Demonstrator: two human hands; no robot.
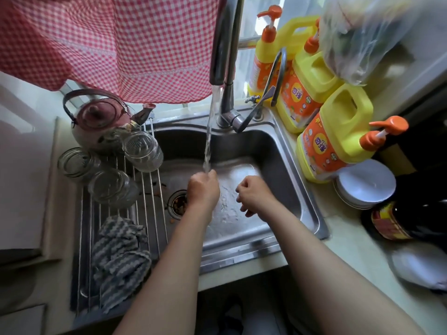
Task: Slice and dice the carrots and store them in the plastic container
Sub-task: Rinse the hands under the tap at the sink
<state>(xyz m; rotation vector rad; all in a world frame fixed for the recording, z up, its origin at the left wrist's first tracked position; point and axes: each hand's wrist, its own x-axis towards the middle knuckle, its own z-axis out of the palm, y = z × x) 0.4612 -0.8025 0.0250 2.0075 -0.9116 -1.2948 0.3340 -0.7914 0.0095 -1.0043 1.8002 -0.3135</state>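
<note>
2 forearms (174, 262) over sink (287, 153); left hand (203, 189) curled under water (208, 141).

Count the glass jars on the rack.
3. Jar beside the kettle; jar at the rack's left edge; jar in front, above the cloth. None looks hidden.

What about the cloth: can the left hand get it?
Probably yes. The left hand is under the water with nothing seen in it, and the cloth lies on the rack close to its left, with nothing between them.
</note>
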